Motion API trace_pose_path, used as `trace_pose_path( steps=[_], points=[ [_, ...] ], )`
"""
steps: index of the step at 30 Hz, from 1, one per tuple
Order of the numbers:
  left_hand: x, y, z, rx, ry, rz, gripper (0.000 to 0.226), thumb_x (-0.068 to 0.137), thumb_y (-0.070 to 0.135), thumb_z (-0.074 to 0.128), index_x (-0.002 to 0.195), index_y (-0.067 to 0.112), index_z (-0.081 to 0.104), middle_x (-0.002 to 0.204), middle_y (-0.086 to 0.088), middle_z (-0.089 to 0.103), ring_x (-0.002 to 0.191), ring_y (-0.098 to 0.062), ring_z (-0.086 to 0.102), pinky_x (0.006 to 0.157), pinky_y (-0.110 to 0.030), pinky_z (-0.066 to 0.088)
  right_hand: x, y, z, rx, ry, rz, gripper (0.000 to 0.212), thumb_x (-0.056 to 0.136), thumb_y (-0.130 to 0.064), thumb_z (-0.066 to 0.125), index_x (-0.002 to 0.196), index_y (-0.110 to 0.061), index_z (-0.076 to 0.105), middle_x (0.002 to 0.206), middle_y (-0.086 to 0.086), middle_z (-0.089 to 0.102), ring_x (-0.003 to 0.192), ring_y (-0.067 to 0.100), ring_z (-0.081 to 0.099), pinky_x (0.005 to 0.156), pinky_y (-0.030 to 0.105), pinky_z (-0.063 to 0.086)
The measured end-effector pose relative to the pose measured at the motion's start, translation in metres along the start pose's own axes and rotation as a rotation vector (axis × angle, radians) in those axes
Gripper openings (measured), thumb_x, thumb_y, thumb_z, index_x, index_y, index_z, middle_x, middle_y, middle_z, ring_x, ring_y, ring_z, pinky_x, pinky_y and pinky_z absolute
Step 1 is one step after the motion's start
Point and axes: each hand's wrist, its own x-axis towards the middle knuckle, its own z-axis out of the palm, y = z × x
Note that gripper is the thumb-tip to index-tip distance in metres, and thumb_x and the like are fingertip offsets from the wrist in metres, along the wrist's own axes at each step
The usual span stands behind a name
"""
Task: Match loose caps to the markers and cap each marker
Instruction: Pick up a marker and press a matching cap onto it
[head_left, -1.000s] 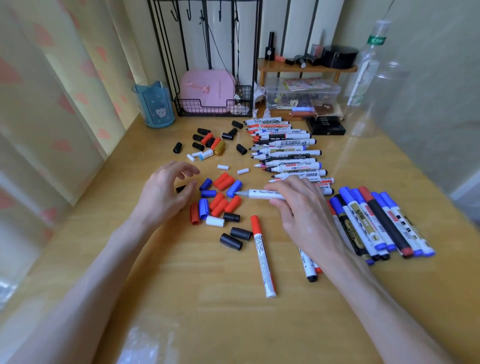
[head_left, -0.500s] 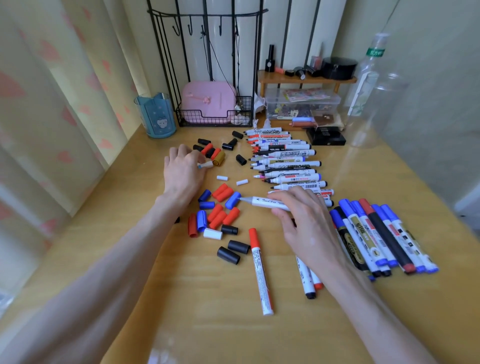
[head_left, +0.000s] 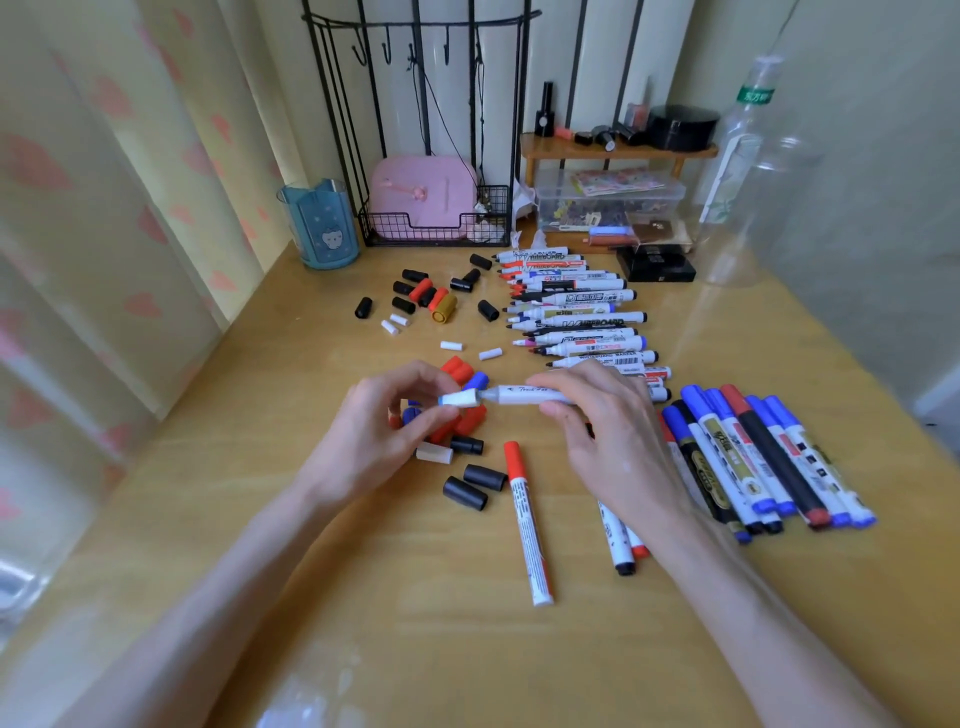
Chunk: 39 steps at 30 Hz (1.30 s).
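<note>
Left grip (head_left: 379, 431) pinches a white cap (head_left: 460, 400) against the tip of a white marker (head_left: 519, 395), at its 9 o'clock; right grip (head_left: 608, 431) clasps the barrel, above loose caps (head_left: 453, 367) on the desk (head_left: 415, 649)

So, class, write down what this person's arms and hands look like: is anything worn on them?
Nothing worn shows. The left hand and right hand have no gloves, and no rings are visible. The left forearm and right forearm are bare to the frame's edge: no sleeves, watch or bracelet in view.
</note>
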Motion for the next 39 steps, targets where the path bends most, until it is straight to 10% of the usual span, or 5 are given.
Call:
trace_pose_path(
  steps=[9, 22, 28, 32, 39],
  points=[
    [-0.006, -0.003, 0.008, 0.12, 0.041, 0.031, 0.024, 0.091, 0.042, 0.069, 0.108, 0.028, 0.08, 0.085, 0.022, 0.072, 0.076, -0.005, 0.06, 0.067, -0.016, 0.04, -0.001, -0.002, 0.005, 0.052, -0.018, -0.089, 0.027, 0.099, -0.015, 0.065, 0.122, -0.022, 0.075, 0.101, -0.003, 0.064, 0.102, 0.025, 0.062, 0.088, 0.046, 0.048],
    [-0.007, 0.0, 0.016, 0.126, 0.138, 0.053, 0.02, 0.095, 0.015, 0.075, 0.107, 0.03, 0.08, 0.082, 0.021, 0.071, 0.075, -0.013, 0.06, 0.069, -0.015, 0.039, -0.004, -0.015, 0.007, 0.039, 0.107, -0.062, 0.047, 0.083, 0.013, 0.067, 0.115, -0.019, 0.079, 0.096, -0.003, 0.068, 0.091, 0.024, 0.063, 0.08, 0.048, 0.05],
    [-0.003, 0.009, 0.016, 0.039, 0.153, 0.064, 0.014, 0.102, 0.022, 0.063, 0.112, 0.025, 0.072, 0.094, 0.017, 0.072, 0.086, -0.01, 0.066, 0.077, -0.017, 0.047, 0.0, -0.025, -0.008, 0.04, 0.029, -0.049, 0.025, 0.097, -0.017, 0.071, 0.12, -0.026, 0.075, 0.104, -0.012, 0.07, 0.086, 0.003, 0.041, 0.084, 0.04, 0.041],
    [-0.005, 0.014, 0.021, -0.076, 0.134, 0.024, 0.016, 0.102, 0.016, 0.065, 0.115, 0.022, 0.073, 0.103, 0.01, 0.075, 0.092, -0.016, 0.07, 0.077, -0.02, 0.054, 0.0, -0.031, -0.012, 0.107, -0.057, -0.009, 0.02, 0.099, -0.039, 0.068, 0.115, -0.028, 0.072, 0.103, -0.015, 0.072, 0.089, 0.01, 0.063, 0.091, 0.045, 0.045],
    [-0.003, 0.02, 0.037, -0.04, 0.043, 0.101, 0.045, 0.1, 0.019, 0.068, 0.141, 0.031, 0.056, 0.117, 0.008, 0.067, 0.099, -0.021, 0.065, 0.083, -0.033, 0.054, 0.004, -0.019, -0.04, 0.078, -0.111, 0.286, 0.014, 0.085, -0.041, 0.074, 0.086, -0.028, 0.069, 0.072, -0.013, 0.066, 0.069, 0.007, 0.064, 0.065, 0.035, 0.056]
  ],
)
